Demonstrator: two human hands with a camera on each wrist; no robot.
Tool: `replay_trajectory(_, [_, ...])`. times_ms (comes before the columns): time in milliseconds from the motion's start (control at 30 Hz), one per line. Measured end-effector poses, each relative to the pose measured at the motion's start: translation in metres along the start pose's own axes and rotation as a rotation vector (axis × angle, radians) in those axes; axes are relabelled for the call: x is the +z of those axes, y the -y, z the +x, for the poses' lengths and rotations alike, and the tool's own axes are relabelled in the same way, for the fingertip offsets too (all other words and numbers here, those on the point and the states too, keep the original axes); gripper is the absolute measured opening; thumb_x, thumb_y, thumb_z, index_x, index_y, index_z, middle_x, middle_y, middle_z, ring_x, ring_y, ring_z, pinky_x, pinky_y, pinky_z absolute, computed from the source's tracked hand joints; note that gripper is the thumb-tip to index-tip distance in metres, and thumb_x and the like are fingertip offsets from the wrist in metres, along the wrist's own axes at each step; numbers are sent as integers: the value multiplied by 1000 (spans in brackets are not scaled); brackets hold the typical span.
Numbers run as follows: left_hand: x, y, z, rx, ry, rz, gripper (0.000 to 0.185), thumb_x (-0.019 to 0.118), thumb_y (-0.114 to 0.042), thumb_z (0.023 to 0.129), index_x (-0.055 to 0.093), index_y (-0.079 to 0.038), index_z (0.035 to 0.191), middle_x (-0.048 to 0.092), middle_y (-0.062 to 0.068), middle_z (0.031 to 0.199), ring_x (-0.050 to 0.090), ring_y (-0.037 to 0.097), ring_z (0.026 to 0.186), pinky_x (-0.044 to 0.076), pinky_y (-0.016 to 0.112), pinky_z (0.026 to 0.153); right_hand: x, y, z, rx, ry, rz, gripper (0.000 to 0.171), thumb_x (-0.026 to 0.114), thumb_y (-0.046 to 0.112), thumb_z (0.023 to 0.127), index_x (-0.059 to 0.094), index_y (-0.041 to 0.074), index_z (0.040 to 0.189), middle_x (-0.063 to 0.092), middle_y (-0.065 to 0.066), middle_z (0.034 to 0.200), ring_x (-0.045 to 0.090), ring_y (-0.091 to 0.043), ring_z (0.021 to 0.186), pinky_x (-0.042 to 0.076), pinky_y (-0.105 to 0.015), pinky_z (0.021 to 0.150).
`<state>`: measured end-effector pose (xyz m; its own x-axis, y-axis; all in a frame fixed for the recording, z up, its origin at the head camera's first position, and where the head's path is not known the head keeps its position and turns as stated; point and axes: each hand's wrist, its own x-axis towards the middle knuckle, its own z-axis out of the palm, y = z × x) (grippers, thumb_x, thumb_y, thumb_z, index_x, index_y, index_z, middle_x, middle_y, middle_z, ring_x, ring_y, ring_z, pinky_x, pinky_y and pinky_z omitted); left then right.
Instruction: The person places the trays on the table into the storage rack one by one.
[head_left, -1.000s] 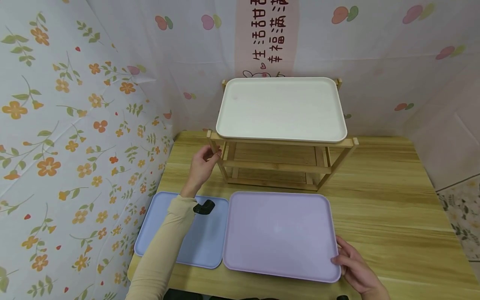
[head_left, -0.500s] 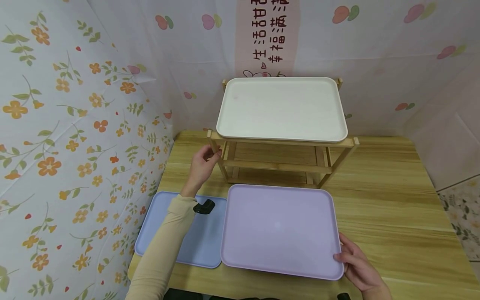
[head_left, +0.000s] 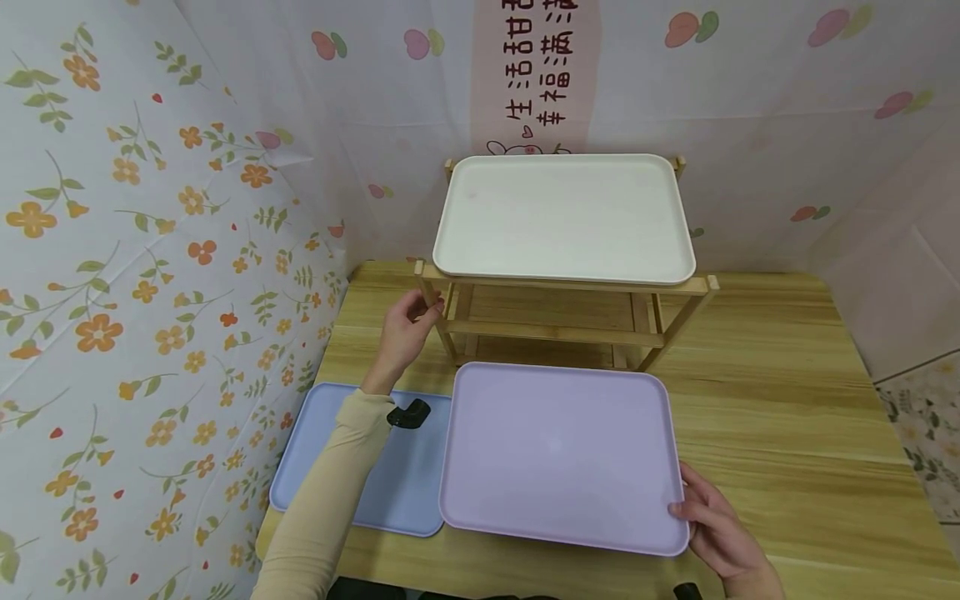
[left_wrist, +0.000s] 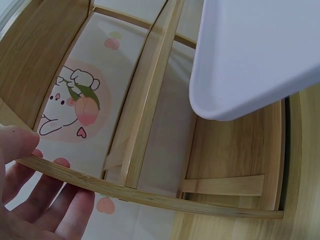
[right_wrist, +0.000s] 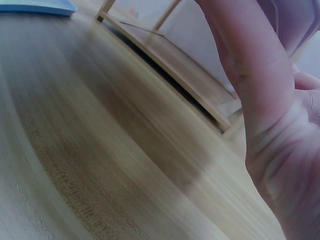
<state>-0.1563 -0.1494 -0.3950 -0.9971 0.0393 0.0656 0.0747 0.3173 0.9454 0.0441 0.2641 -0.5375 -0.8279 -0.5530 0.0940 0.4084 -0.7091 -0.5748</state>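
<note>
While gripped: right hand (head_left: 712,525) clasps lilac tray (head_left: 558,454) corner.
Left hand (head_left: 405,329): fingers grasp rack (head_left: 450,287) post.
Far edge: just beside rack's open lower shelf.

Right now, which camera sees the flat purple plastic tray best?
The head view: the whole purple plastic tray shows, its corner held by the right hand. The right wrist view catches only a purple sliver behind the thumb. The left wrist view misses it.

A rack (head_left: 562,325) stands at the far middle of the desk (head_left: 787,400), with a tray (head_left: 562,217) on top. Just near of it lies a second tray (head_left: 558,454); a third tray (head_left: 405,492) lies touching its left edge.
</note>
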Motion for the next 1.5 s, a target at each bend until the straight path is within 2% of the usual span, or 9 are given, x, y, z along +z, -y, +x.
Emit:
replay_trajectory(233, [1,1,0,1,-9,0,28,59,-4,94,60,8,120,63,27,121,61,35,109,48,21,82,0,4,3,-34,43,36,74,12,-22,86,39,11,147,53,-12,140,54,-25,125,46,-35,103])
replay_trajectory(500, [0,1,-1,-6,-11,-1,28,58,-4,94,60,8,119,63,27,121,61,35,110,49,26,85,2,9,9,-30,30,36,72,13,-21,88,39,11,147,53,-12,138,55,-25,124,46,-35,103])
replay_trajectory(900, [0,2,-1,3,-13,-5,28,57,-4,94,59,9,119,63,28,120,61,35,109,50,25,85,5,19,20,-60,95,26,73,10,-21,88,32,10,150,48,-14,144,51,-27,128,44,-37,105])
replay_trajectory(1067, [1,2,-1,-10,-9,-8,28,57,-3,94,59,9,120,62,28,121,60,36,111,51,32,89,8,23,25,-57,39,-12,72,13,-22,88,37,10,148,54,-14,139,56,-27,123,48,-38,100])
replay_trajectory(1200, [2,18,6,-21,-10,-25,30,58,-5,95,58,9,122,61,28,122,59,36,113,50,37,92,9,24,31,-63,-2,-43,72,13,-22,88,40,10,146,57,-14,135,59,-26,119,50,-37,97])
replay_trajectory(1300, [2,33,13,-19,-13,-38,32,59,-8,95,58,8,122,62,26,123,59,35,114,50,40,93,8,24,36,-80,14,-59,72,12,-21,88,38,10,147,57,-15,135,60,-27,118,50,-36,96])
replay_trajectory(1500, [2,39,14,5,-19,-38,32,60,-11,95,59,6,122,64,22,121,61,32,112,51,42,93,7,27,43,-107,37,-52,68,12,-19,91,35,9,148,55,-15,134,59,-26,118,51,-36,95])
